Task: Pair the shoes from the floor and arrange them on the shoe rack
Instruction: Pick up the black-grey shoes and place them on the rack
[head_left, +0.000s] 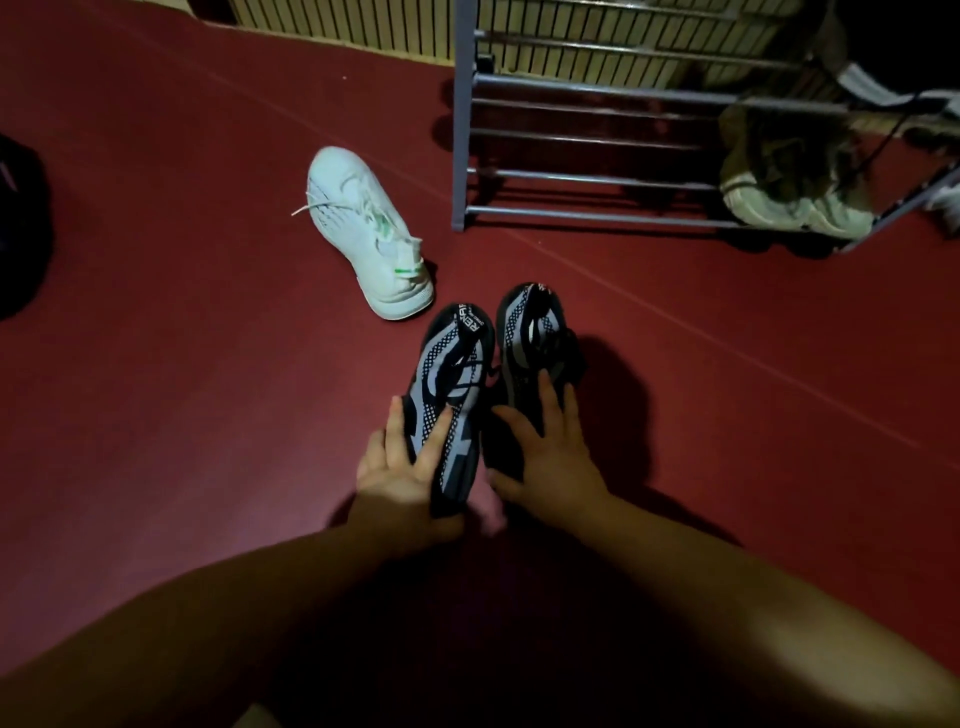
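Note:
Two black and grey knit sneakers lie side by side on the red floor, heels pointing away from me. My left hand (400, 467) grips the toe of the left black shoe (452, 374), fingers over the top and thumb beneath. My right hand (545, 457) holds the toe of the right black shoe (524, 332), with fingers spread over it and the thumb at its inner edge. A single white sneaker (363, 228) with green accents lies on the floor beyond them to the left. The grey metal shoe rack (597, 176) stands at the back right.
A pair of olive shoes with pale soles (789, 197) sits at the right end of the rack's lowest shelf. Another shoe (883, 83) is partly visible on a higher shelf. A dark object (21, 228) lies at the left edge. A slatted wall runs behind.

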